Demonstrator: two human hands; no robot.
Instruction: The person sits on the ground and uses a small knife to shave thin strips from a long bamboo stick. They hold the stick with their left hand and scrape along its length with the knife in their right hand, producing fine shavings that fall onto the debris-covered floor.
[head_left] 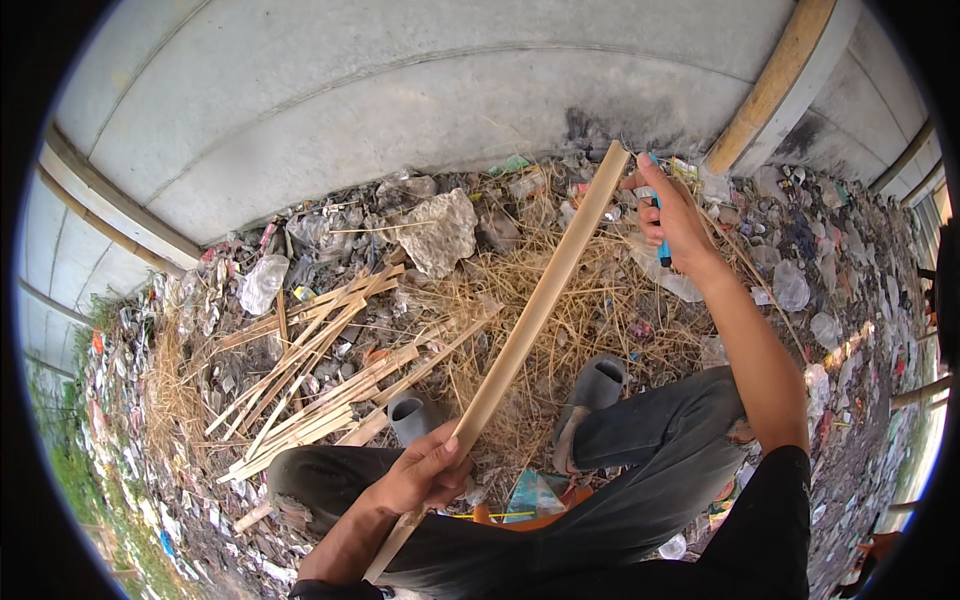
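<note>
A long, pale split bamboo strip (540, 305) slants from my lap up toward the wall. Around its lower part my left hand (425, 470) is closed, thumb on top. The strip's far end sits just left of my right hand (672, 215), which grips a slim blue cutter knife (664, 250) with a black end. Fingers hide most of the knife, and I cannot make out its blade. Whether knife and strip touch is unclear. More cut strips (310, 350) lie in a loose pile on the ground to the left.
A grey concrete wall (400, 100) with posts (775, 80) rises ahead. A pale rock (438, 232) lies among plastic litter and dry straw (560, 270). My knees are bent, with grey slippers (600, 382) on my feet. Something orange (575, 497) shows between my legs.
</note>
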